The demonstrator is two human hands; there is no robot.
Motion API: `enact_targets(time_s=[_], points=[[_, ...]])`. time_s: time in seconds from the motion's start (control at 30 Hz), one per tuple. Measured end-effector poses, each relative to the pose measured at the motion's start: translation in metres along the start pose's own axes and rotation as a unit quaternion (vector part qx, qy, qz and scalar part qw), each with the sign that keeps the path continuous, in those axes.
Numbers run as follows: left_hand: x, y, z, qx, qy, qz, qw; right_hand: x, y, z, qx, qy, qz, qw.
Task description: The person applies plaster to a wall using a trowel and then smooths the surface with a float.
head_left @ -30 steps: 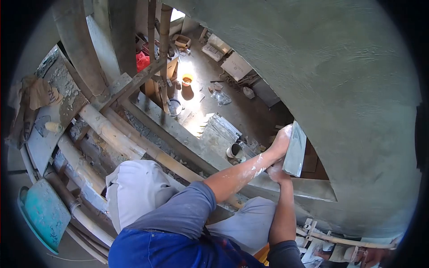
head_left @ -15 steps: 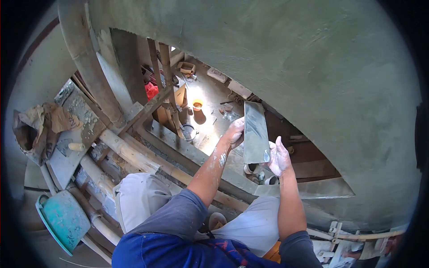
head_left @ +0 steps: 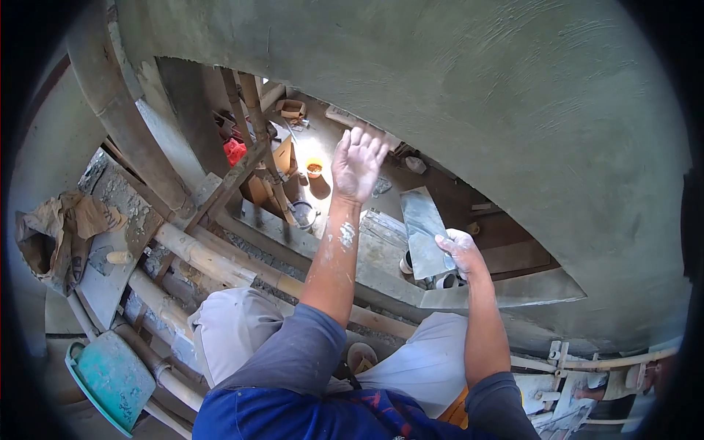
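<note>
My right hand (head_left: pixel 463 251), whitened with powder, pinches the right edge of a flat rectangular plate (head_left: pixel 424 224), thumb on top. The plate is smeared with wet grey material and hangs tilted over the ledge; its underside is hidden. My left hand (head_left: pixel 356 167) is raised in front of the opening, palm in view and fingers apart, slightly blurred, with nothing in it. It is clear of the plate. Beyond both hands rises a grey plastered wall (head_left: pixel 477 95) with ridged strokes in its surface.
Bamboo poles (head_left: pixel 202 253) and planks lie under and left of my legs. A green basin (head_left: pixel 114 378) and a torn paper sack (head_left: pixel 62 231) sit at left. Through the opening a lower floor shows an orange bucket (head_left: pixel 314 169). A sloping wall edge borders the opening.
My left hand has let go of the plate and moved up and left, its fingers opening. The plate, now in my right hand alone, has tilted and shifted slightly down.
</note>
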State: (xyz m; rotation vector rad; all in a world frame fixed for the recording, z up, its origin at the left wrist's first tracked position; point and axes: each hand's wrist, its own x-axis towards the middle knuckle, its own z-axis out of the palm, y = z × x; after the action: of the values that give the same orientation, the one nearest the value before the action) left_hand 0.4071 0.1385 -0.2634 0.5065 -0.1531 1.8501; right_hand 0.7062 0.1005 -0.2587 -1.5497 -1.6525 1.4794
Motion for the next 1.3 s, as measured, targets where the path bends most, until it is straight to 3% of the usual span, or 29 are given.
enact_targets(time_s=[0.27,0.4,0.7,0.8,0.87,1.13,1.17,1.3], points=[[-0.012,-0.037,0.021,-0.157,0.006,-0.063,0.986,0.006,0.007,-0.006,-0.101,0.024,-0.015,0.994],[-0.023,-0.068,0.04,-0.098,-0.015,-0.123,0.987,0.004,0.005,-0.003,-0.156,0.028,-0.007,0.987],[-0.04,-0.126,0.063,-0.127,-0.006,-0.239,0.963,0.016,0.03,-0.016,-0.201,0.044,0.043,0.978],[-0.045,-0.14,0.069,-0.124,-0.016,-0.274,0.954,0.018,0.029,-0.022,-0.238,0.001,0.018,0.971],[-0.046,-0.146,0.07,-0.12,-0.028,-0.285,0.95,0.022,0.042,-0.018,-0.264,0.066,-0.03,0.962],[-0.03,-0.104,0.059,-0.113,0.004,-0.194,0.974,0.011,0.003,0.0,-0.232,0.038,0.049,0.971],[-0.027,-0.093,0.056,-0.097,-0.004,-0.176,0.98,0.013,0.007,0.002,-0.225,0.045,-0.01,0.973],[-0.015,-0.047,0.047,-0.05,0.024,-0.095,0.994,0.02,0.007,0.008,-0.234,0.037,-0.008,0.971]])
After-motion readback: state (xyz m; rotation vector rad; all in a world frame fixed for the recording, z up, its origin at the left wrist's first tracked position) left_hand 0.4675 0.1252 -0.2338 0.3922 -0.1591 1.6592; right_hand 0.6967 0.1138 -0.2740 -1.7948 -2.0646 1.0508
